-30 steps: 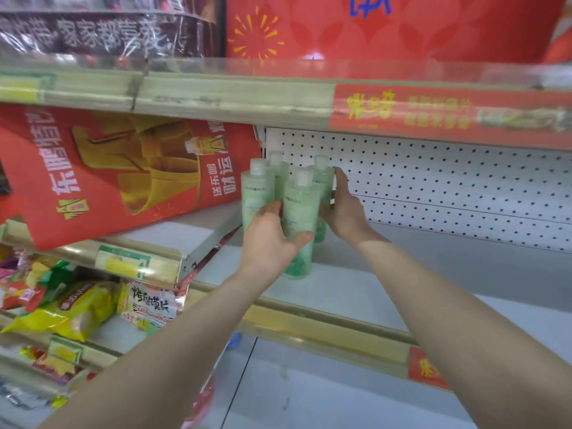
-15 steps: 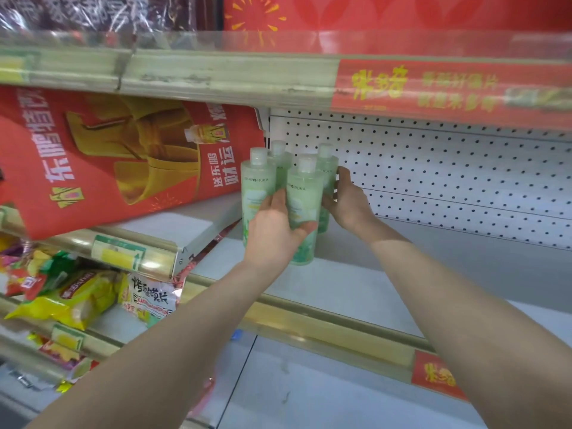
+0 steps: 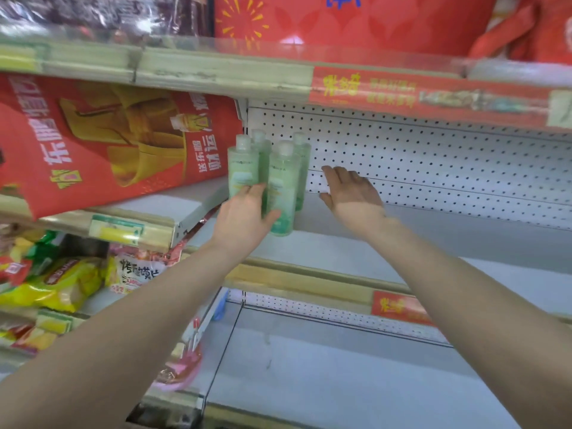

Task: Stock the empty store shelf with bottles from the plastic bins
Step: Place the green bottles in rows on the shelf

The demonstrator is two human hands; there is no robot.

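Across the middle of my view runs the white shelf (image 3: 418, 252), backed by a white pegboard (image 3: 433, 168) dotted with holes. Above it the upper shelf (image 3: 216, 72) shows a worn pale front rail that gives way to a red strip with yellow characters further right. To the left a big red poster (image 3: 108, 144) with a golden picture and white characters leans tilted over the neighbouring bay, and below it lie snack bags (image 3: 62, 283) in yellow, green and red. Under the white shelf I see a lower shelf (image 3: 340, 382), also white. Two bare forearms reach up from the bottom corners. The green bottles (image 3: 266, 162), four with pale caps, stand upright in a tight cluster at the far left end of the white shelf, two in front and two behind, close to the pegboard's left edge. The left hand (image 3: 244, 216) lies against the front pair: its fingers (image 3: 250, 191) rest fairly straight on the front left bottle (image 3: 243, 168) and the thumb reaches across the front right bottle (image 3: 283, 187), whose base sits on the deck. The other's base is hidden behind the hand. The right hand (image 3: 353, 193) is spread wide, palm toward the pegboard, holding nothing, just beside the cluster and not touching it. A small red label (image 3: 399, 306) sits on the shelf's gold front edge.
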